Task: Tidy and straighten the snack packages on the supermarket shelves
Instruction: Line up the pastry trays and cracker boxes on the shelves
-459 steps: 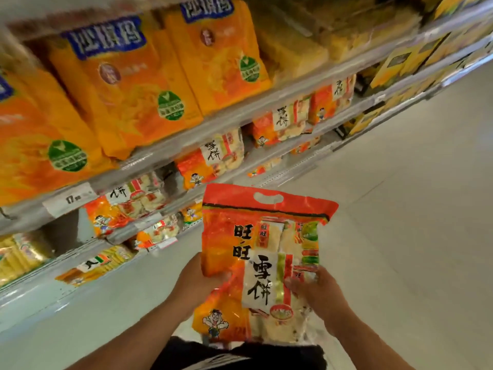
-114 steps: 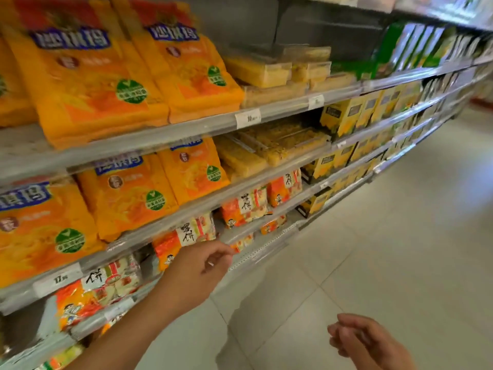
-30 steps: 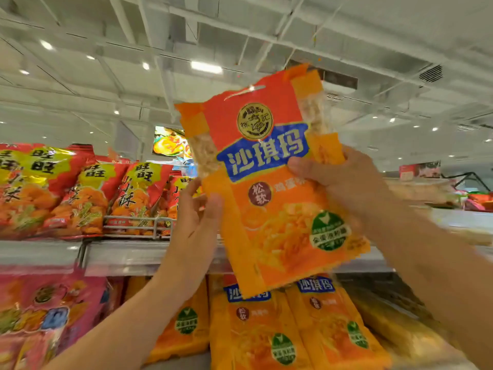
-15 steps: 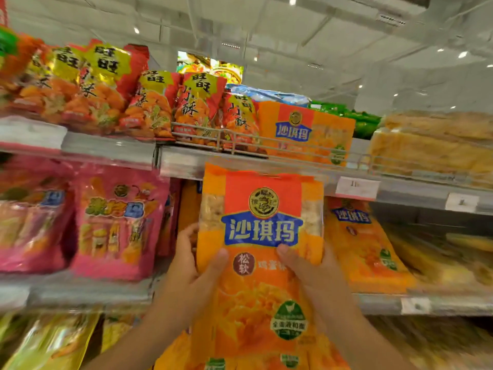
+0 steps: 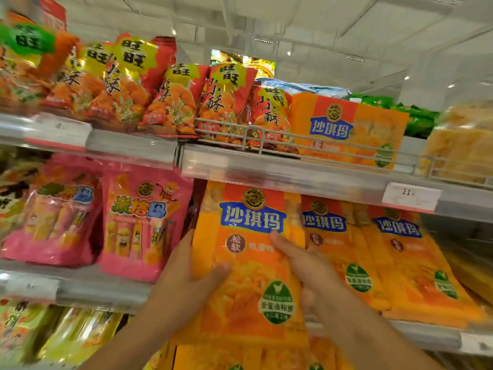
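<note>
An orange snack bag with a blue label [image 5: 248, 265] stands upright at the front of the middle shelf, its top just under the upper shelf rail [image 5: 293, 174]. My left hand [image 5: 186, 284] grips its left edge, thumb across the front. My right hand [image 5: 306, 265] holds its right side, thumb on the face below the blue label. Two matching orange bags [image 5: 336, 252] [image 5: 416, 265] lean on the shelf to its right. Another orange bag [image 5: 349, 129] stands on the upper shelf behind a wire guard.
Pink snack bags [image 5: 138, 225] fill the middle shelf to the left. Red-and-yellow bags [image 5: 170, 100] line the upper shelf. Yellow packs [image 5: 461, 140] sit at the upper right, green bags [image 5: 416, 118] behind them. A price tag [image 5: 410, 196] hangs on the rail. Yellow bags [image 5: 66, 335] lie on the lower shelf.
Both hands have carried the orange bag down from overhead and forward into the middle shelf, beside the matching bags. The view has closed in on the shelf.
</note>
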The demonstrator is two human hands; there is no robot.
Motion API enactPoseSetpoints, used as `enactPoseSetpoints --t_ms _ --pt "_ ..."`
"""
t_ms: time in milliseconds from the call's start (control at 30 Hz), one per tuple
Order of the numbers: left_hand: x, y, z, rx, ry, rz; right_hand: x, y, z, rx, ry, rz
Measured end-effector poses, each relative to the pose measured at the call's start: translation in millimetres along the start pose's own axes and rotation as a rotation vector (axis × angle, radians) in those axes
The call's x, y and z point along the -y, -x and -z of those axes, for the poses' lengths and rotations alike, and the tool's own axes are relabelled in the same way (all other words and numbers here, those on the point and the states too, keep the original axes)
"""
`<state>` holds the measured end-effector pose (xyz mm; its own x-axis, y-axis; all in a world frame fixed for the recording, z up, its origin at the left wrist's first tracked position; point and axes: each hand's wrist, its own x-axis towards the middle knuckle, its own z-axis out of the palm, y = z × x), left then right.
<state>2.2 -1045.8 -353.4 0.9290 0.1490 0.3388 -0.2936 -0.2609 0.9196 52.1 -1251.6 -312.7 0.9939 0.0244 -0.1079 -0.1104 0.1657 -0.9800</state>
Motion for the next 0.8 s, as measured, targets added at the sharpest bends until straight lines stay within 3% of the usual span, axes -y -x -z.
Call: enactPoseSetpoints --t_ms 333,600,800 --pt "-15 -85 -9 -0.020 -0.137 -0.006 39 -75 -23 -0.119 -0.009 0.139" --pt "28 -80 -21 -0.070 -0.164 -0.039 1 -91 -25 -0.223 0.367 0.334" --pt "29 -72 -21 -0.033 -0.271 -0.030 -21 -69 -24 -0.236 0.747 0.610"
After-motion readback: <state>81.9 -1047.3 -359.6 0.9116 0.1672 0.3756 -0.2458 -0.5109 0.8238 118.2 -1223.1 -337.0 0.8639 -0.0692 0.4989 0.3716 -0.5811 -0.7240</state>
